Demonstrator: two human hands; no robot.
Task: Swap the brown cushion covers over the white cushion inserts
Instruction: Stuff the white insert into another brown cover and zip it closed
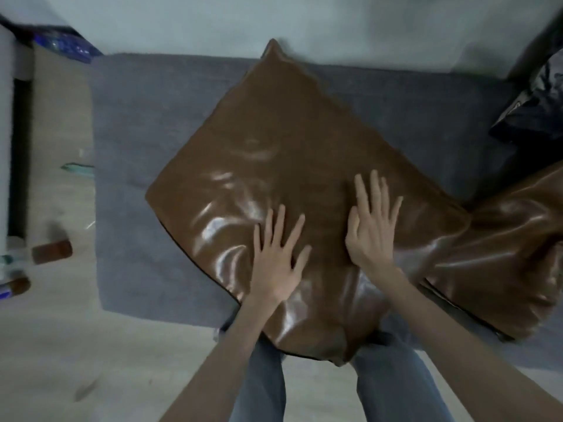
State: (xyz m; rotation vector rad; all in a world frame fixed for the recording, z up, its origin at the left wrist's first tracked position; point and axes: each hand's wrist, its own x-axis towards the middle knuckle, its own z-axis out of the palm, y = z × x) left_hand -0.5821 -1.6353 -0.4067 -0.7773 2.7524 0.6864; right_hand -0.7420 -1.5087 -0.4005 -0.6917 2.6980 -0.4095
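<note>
A large shiny brown cushion [274, 153] lies corner-up like a diamond on a grey seat pad [146, 147], its near corner hanging over my knees. My left hand [278, 257] lies flat on its lower middle, fingers spread, holding nothing. My right hand [370, 220] rests palm-down just to the right, fingers spread as well. A second brown cushion [502, 260] lies at the right, touching the first one's right corner, with a dark zip edge along its near side. No white insert shows.
A black crumpled bag [536, 108] sits at the far right on the pad. On the pale floor at the left lie a small brown bottle [51, 251], another bottle [15, 286] and a blue packet [67, 45]. A light wall stands behind.
</note>
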